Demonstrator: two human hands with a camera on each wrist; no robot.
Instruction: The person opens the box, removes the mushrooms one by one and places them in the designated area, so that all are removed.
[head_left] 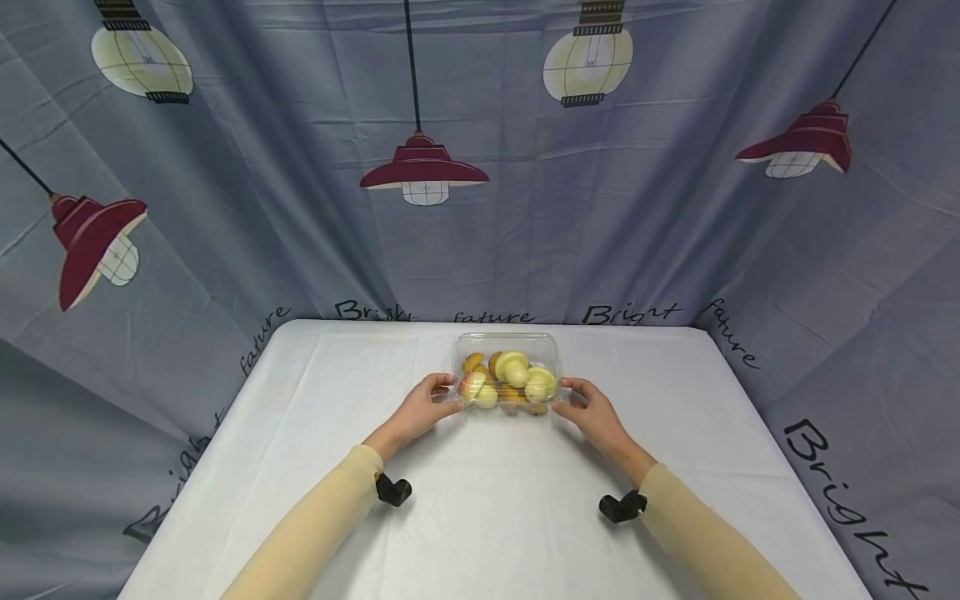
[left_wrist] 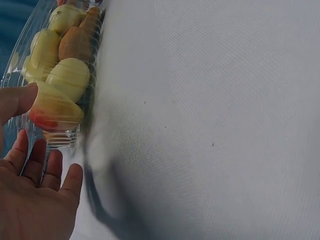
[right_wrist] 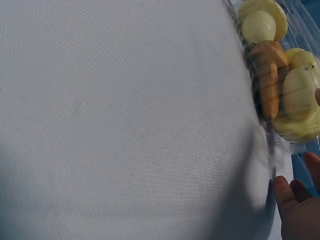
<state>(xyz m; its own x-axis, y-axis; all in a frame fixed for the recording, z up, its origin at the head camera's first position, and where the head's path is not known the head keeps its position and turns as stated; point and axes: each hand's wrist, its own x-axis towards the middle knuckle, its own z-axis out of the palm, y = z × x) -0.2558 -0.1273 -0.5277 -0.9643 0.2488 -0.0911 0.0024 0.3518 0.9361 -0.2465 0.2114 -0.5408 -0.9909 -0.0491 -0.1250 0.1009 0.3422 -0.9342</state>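
Observation:
A clear plastic clamshell container [head_left: 507, 340] stands near the far edge of the white table, its lid over several rounded pale yellow pieces [head_left: 512, 369] that look like fruit. A red-tinged one [left_wrist: 54, 107] sits at the left end, and orange-brown pieces [right_wrist: 270, 80] lie among them. My left hand [head_left: 422, 411] grips the container's left end; in the left wrist view its thumb is on the plastic and the other fingers are spread along the end. At the opposite end my right hand [head_left: 597, 417] holds the container, only partly visible in the right wrist view.
White cloth covers the table [head_left: 495, 517]. Behind and beside it hangs a grey-blue curtain [head_left: 480, 258] printed with lamps and lettering. Each wrist carries a small black camera mount, at the left [head_left: 393, 490] and right [head_left: 622, 506] cuffs.

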